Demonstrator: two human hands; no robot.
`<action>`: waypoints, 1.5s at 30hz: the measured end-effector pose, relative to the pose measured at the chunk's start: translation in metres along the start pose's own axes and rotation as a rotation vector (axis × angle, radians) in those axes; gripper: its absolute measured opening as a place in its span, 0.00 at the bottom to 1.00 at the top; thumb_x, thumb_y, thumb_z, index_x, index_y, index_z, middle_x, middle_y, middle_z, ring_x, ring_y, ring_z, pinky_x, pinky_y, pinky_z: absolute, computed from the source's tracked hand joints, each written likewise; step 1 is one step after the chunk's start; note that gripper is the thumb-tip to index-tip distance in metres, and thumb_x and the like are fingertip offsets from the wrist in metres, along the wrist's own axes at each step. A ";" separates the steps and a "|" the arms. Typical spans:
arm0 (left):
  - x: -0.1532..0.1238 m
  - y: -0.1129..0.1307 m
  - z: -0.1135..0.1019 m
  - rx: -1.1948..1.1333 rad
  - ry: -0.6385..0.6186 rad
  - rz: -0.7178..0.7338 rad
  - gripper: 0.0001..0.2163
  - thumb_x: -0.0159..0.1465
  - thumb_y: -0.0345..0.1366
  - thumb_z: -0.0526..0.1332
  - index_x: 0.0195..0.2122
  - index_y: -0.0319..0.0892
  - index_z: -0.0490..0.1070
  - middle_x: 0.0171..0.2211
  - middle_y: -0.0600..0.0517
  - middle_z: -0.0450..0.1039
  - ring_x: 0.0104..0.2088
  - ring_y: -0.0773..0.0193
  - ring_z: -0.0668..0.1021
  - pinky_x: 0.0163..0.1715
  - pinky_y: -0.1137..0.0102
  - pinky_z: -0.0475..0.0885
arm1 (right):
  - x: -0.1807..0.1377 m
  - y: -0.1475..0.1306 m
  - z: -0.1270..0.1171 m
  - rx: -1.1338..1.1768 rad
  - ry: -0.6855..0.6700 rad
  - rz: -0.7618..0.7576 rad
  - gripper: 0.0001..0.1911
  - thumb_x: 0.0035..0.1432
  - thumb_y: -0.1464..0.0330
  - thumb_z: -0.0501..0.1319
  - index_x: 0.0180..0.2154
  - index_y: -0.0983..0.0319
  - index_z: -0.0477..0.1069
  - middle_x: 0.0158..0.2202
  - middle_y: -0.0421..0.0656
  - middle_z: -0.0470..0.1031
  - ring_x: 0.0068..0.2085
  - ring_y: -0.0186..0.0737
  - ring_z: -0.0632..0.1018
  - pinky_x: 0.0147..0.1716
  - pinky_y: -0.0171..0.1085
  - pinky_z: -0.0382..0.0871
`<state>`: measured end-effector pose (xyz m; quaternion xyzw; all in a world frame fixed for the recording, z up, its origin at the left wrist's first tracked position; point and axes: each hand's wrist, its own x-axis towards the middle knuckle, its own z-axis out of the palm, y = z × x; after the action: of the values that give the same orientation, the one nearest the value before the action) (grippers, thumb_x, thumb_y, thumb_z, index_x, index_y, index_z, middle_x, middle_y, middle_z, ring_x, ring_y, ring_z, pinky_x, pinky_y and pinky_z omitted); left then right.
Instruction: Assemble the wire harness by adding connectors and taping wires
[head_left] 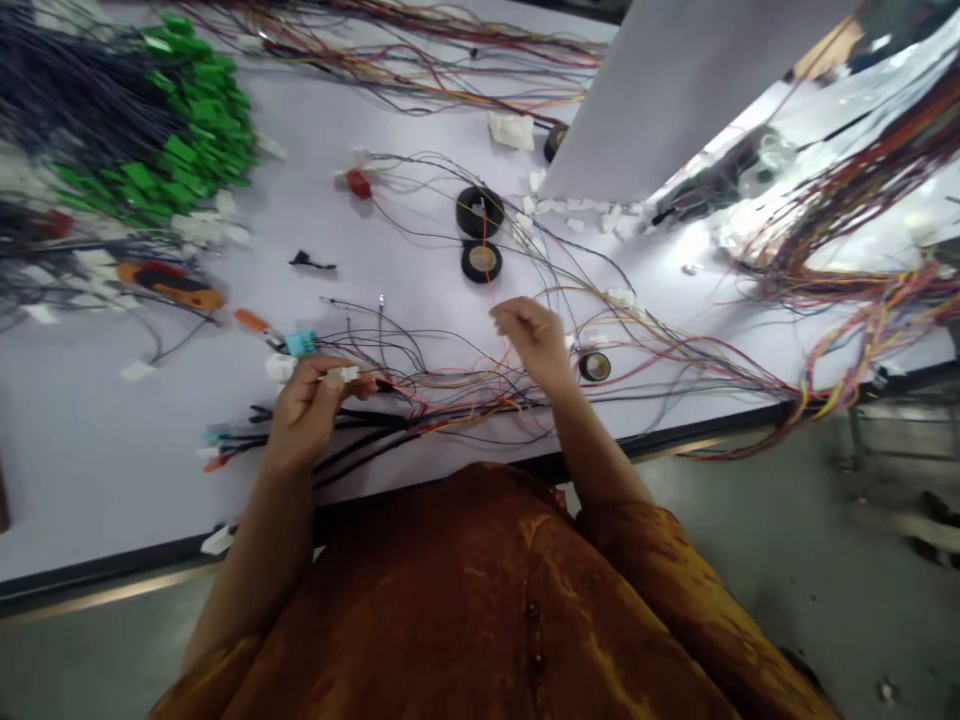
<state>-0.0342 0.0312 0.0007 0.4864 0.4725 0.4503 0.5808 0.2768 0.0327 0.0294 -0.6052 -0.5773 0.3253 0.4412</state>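
Note:
My left hand (304,415) is closed around a small white connector (341,374), held just above the wire harness (450,405). Right beside its fingertips are a light-blue connector (301,344) and another white connector (280,368). My right hand (536,340) is raised over the wires with thumb and fingers pinched together. A thin orange wire (486,235) runs up from that pinch across two black tape rolls (480,211), its tip bare to view. Black-sleeved branches (367,437) of the harness lie below my left hand.
Green connectors (180,150) on dark wires are piled at the back left. Near them lies an orange-handled cutter (171,286). A red connector (358,184) and a smaller tape roll (595,366) rest on the table. Thick wire bundles (840,210) fill the right side.

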 end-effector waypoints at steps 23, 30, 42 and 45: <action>0.007 -0.005 0.014 -0.046 0.007 0.026 0.08 0.62 0.43 0.67 0.38 0.47 0.75 0.34 0.54 0.78 0.38 0.59 0.80 0.46 0.60 0.76 | -0.026 0.051 -0.075 0.445 0.282 0.579 0.20 0.52 0.55 0.65 0.41 0.59 0.67 0.20 0.29 0.62 0.14 0.24 0.57 0.12 0.29 0.45; 0.007 -0.008 0.010 0.001 -0.010 0.035 0.07 0.63 0.43 0.66 0.39 0.48 0.74 0.35 0.54 0.79 0.40 0.57 0.80 0.47 0.57 0.76 | -0.032 0.052 -0.073 0.359 0.352 0.518 0.25 0.55 0.46 0.62 0.40 0.60 0.70 0.19 0.29 0.59 0.14 0.24 0.52 0.12 0.31 0.41; 0.009 -0.012 0.008 -0.045 -0.001 0.008 0.10 0.63 0.44 0.68 0.39 0.45 0.75 0.33 0.54 0.78 0.38 0.60 0.80 0.49 0.59 0.74 | -0.034 0.017 -0.089 0.531 0.094 0.123 0.17 0.62 0.52 0.59 0.30 0.58 0.67 0.20 0.33 0.54 0.20 0.28 0.62 0.24 0.37 0.62; 0.010 -0.010 0.004 -0.087 -0.006 0.012 0.12 0.62 0.45 0.70 0.39 0.44 0.75 0.31 0.55 0.77 0.36 0.63 0.79 0.47 0.63 0.75 | -0.017 -0.024 -0.085 0.469 -0.047 0.076 0.15 0.62 0.52 0.61 0.36 0.58 0.71 0.19 0.31 0.56 0.19 0.26 0.61 0.22 0.35 0.60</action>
<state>-0.0284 0.0388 -0.0099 0.4647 0.4480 0.4725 0.6000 0.3412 0.0009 0.0827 -0.4995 -0.4730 0.4809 0.5436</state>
